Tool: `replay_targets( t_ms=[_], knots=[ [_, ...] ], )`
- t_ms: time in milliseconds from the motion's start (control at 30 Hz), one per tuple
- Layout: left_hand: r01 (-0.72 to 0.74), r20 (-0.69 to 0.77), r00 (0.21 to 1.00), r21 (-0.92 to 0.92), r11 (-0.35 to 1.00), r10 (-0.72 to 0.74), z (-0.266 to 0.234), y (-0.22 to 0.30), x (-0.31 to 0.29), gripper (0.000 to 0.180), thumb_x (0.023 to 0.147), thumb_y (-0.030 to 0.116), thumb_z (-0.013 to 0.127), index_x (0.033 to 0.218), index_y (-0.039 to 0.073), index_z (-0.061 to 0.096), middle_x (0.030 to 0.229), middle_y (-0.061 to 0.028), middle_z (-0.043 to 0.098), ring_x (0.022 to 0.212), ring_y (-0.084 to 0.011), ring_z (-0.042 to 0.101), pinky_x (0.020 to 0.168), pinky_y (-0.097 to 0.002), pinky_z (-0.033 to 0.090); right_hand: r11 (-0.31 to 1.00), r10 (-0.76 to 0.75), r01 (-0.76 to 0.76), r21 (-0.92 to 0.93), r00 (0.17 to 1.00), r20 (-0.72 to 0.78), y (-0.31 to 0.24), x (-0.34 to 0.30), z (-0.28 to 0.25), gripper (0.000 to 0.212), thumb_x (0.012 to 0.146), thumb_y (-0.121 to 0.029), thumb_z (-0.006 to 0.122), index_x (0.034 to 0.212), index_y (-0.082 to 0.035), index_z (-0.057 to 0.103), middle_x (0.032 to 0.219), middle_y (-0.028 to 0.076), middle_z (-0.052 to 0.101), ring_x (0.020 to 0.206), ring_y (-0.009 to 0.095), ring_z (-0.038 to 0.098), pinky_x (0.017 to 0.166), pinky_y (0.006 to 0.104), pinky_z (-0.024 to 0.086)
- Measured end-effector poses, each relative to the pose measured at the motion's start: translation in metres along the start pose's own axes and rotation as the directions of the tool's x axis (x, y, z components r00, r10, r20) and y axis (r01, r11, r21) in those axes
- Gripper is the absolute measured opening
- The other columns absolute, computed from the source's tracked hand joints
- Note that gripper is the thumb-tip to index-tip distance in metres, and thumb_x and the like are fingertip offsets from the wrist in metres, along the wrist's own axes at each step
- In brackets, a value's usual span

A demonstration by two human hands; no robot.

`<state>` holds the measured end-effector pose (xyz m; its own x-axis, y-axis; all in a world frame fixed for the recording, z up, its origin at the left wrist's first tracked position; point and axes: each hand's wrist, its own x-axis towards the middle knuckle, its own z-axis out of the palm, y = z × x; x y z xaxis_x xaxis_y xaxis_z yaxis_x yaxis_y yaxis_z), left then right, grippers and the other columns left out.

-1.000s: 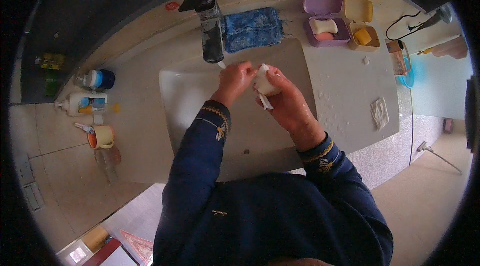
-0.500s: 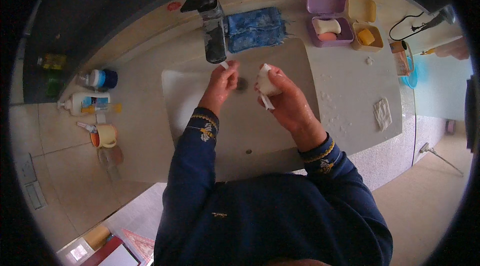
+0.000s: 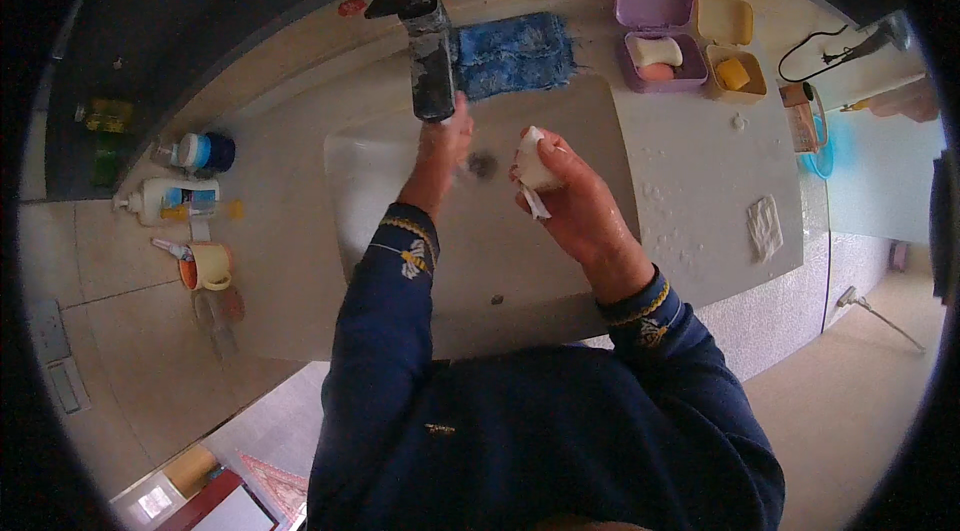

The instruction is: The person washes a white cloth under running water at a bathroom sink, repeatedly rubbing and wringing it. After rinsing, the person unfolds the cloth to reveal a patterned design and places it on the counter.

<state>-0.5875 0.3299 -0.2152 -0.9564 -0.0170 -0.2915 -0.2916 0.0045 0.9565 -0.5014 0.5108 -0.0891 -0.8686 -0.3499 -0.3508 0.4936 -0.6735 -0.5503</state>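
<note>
My right hand [image 3: 575, 193] is closed around a bunched white cloth [image 3: 537, 166] above the sink basin [image 3: 520, 261]. A loose end of the cloth hangs below my fingers. My left hand [image 3: 446, 143] is raised beneath the spout of the black faucet [image 3: 433, 71]. The spout hides most of its fingers, and one finger points up along the spout's right side. I cannot make out anything in that hand. Behind the basin, next to the faucet, lies a folded blue cloth [image 3: 515, 56] with frayed edges.
On the right counter stand an open purple soap box [image 3: 690, 79] with white and pink bars and an open cream box [image 3: 757, 91] with a yellow piece. A crumpled white cloth [image 3: 765, 228] lies there among droplets. Bottles [image 3: 165, 201] and a cup [image 3: 212, 266] line the left.
My left hand has moved forward and up under the faucet, and the white bit at its fingertips is out of sight. The right hand stays almost still with its cloth.
</note>
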Motion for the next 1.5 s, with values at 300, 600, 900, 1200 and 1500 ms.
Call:
replay_targets(
  t_ms=[300,600,900,1200,1500],
  knots=[
    [0.096,0.205,0.970,0.182,0.979,-0.133,0.012,0.014,0.009,0.025,0.086,0.037,0.056,0.076,0.014,0.059,0.063,0.0037,0.054,0.058,-0.0102,0.052,0.053,-0.0267,0.041,1.000,0.010,-0.010,-0.016,1.000,0.018,0.002,0.000,0.001,0.038,0.085,-0.036,0.056,0.112,-0.011,0.047,0.095,0.005,0.053,0.087,0.016,0.053,0.067,0.0259,0.044],
    [-0.041,-0.136,0.989,0.094,0.995,0.054,0.018,0.038,0.004,0.024,0.084,0.033,0.060,0.074,0.011,0.060,0.065,-0.0010,0.056,0.057,-0.0151,0.053,0.055,-0.0263,0.043,1.000,0.008,-0.008,-0.011,1.000,0.001,0.005,0.003,-0.002,0.037,0.085,-0.035,0.056,0.112,-0.011,0.047,0.096,0.004,0.052,0.088,0.017,0.053,0.068,0.0274,0.044],
    [0.238,0.291,0.956,-0.703,0.670,-0.034,-0.021,-0.002,0.007,0.020,0.081,0.027,0.064,0.086,0.009,0.056,0.070,0.0008,0.052,0.063,-0.0123,0.051,0.058,-0.0289,0.045,0.997,-0.015,0.011,-0.074,0.998,-0.061,0.011,0.017,0.001,0.035,0.087,-0.033,0.053,0.114,-0.011,0.047,0.099,0.003,0.052,0.092,0.016,0.052,0.074,0.0283,0.043],
    [0.268,0.201,0.963,-0.742,0.615,-0.178,0.004,0.051,-0.071,0.027,0.089,0.033,0.049,0.108,0.014,0.052,0.098,-0.0031,0.053,0.090,-0.0189,0.055,0.079,-0.0371,0.045,0.544,-0.415,0.348,-0.764,0.902,0.116,0.060,0.083,-0.014,0.031,0.088,-0.021,0.052,0.115,-0.006,0.051,0.109,0.006,0.053,0.095,0.019,0.053,0.084,0.0311,0.042],
    [0.037,-0.176,0.942,-0.793,0.609,-0.286,-0.068,0.013,-0.054,0.019,0.090,0.028,0.047,0.092,0.010,0.054,0.084,-0.0067,0.056,0.078,-0.0217,0.054,0.068,-0.0369,0.046,0.978,0.011,-0.023,-0.206,0.998,-0.060,0.097,0.149,-0.045,0.021,0.084,-0.015,0.057,0.103,-0.007,0.053,0.092,0.003,0.054,0.086,0.012,0.051,0.072,0.0264,0.044]
  ],
)
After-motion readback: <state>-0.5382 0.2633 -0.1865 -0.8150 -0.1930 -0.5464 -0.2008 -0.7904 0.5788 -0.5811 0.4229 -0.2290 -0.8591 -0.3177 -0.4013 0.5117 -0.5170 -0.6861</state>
